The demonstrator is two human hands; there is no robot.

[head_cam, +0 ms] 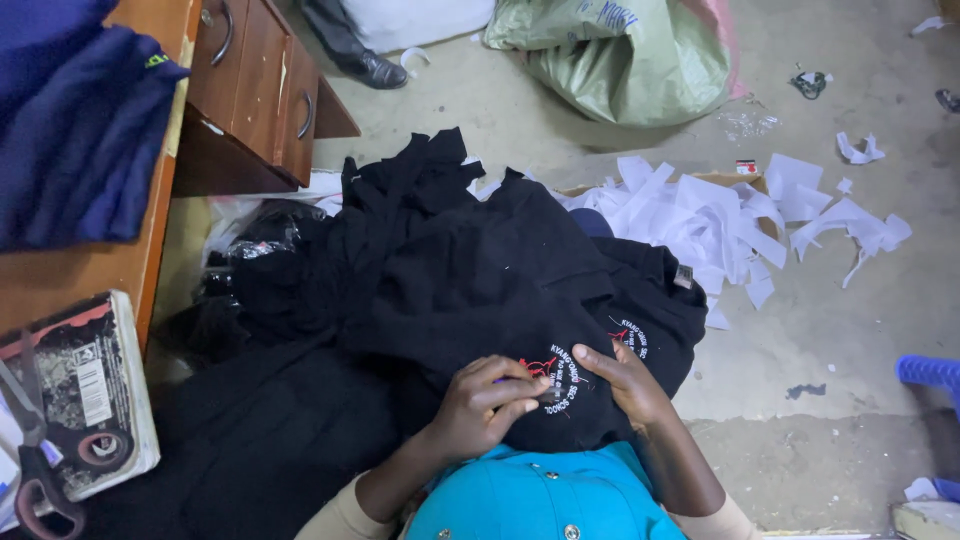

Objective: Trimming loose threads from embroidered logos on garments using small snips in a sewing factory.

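Observation:
A pile of black garments (440,270) lies over my lap and the floor. The top one bears a round white and red embroidered badge (560,375). My left hand (490,400) is closed with pinched fingers at the badge's left edge, gripping the cloth and possibly a small tool I cannot make out. My right hand (625,380) lies flat on the garment just right of the badge, fingers spread, pressing the cloth down. A second badge (635,340) shows beyond it.
A wooden desk (90,270) stands at left with blue cloth (75,120), a book (90,390) and scissors (35,470) on it. Its drawers (265,80) are beside it. White paper scraps (730,220), a green sack (630,60), someone's shoe (375,70) and a blue stool (930,375) sit around.

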